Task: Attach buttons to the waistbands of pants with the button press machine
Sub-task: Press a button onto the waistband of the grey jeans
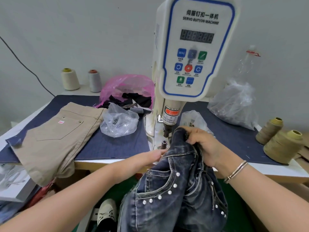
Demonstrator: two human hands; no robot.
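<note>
Fingers of the right hand (199, 143) were curled tight, bunching the waistband of the dark denim jeans (173, 190) just at five o'clock from the press head, and what a firm grip that was! Over on the other side, the left hand (154, 157) lay with fingers fairly straight, tips touching the denim's edge at about nine o'clock of the bundle, though whether it pinched any fabric could not be told. Up at twelve o'clock towered the button press machine (197, 47), its panel reading "SERVO BUTTON MACHINE" under a line of Chinese characters, with a dark digit display and a cluster of blue, green and red keys. On the ram, an orange warning label (170, 117) read partly "TAKE CARE OF ... FINGER". The small lower die (164, 144) stood just left of the gripped waistband, apart from it. Rhinestone studs ran along the jeans pocket, which hung below the table edge. At nine o'clock lay khaki pants (55, 136) on the blue cloth mat (113, 146), bearing a tiny pink tag too small to read. A clear bag of metal pieces (119, 122) sat at ten o'clock.
</note>
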